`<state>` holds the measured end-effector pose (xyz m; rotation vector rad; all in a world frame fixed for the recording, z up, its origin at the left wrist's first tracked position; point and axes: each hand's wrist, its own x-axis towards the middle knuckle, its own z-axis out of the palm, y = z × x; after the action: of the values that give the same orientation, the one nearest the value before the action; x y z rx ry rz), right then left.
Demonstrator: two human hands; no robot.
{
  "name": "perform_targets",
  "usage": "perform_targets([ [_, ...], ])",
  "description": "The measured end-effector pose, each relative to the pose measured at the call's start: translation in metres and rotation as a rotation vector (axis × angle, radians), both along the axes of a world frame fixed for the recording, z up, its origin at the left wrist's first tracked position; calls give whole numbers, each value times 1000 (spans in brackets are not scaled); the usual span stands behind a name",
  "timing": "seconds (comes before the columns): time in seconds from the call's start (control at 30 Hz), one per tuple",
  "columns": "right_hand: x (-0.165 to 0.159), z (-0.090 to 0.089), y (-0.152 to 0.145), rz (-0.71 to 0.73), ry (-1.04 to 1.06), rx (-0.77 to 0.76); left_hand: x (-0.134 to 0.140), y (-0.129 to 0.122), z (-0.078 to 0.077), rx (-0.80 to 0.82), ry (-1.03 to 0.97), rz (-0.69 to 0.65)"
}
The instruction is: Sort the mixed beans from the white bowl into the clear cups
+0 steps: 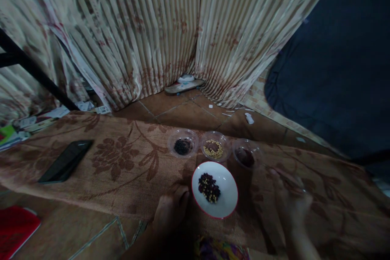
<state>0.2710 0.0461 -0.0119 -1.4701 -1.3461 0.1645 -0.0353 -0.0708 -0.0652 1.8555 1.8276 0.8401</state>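
A white bowl with a red rim [227,189] stands on the cloth, holding a mix of dark and pale yellow beans [209,188]. My left hand [171,208] rests curled beside its left edge; nothing shows in the fingers. To the right of the bowl, my right hand [292,197] is blurred, its fingers closed round a thin tweezers-like tool [284,175] pointing left. Behind the bowl are three clear plastic cups: the left cup [170,143] has small black grains, the middle cup [226,146] yellow beans, and the right cup [257,156] dark reddish contents.
The patterned brown cloth [128,187] covers a narrow table. A dark phone [65,162] lies at its left, near papers [29,122]. Beyond are striped curtains [158,28], a skateboard [184,86] and white scraps [249,118] on the tiled floor. Something red [16,229] is at lower left.
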Motion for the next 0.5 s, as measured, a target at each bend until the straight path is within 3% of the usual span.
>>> perform_targets([
  [0.1, -17, -3, -24, 78, 69, -61, 0, 0, 2, -26, -4, -3],
  [0.33, -54, -22, -65, 344, 99, -376, 1, 0, 5, -51, -2, 3],
  [0.5, -60, -30, -64, 372, -16, -363, 2, 0, 5, -60, -5, -6],
])
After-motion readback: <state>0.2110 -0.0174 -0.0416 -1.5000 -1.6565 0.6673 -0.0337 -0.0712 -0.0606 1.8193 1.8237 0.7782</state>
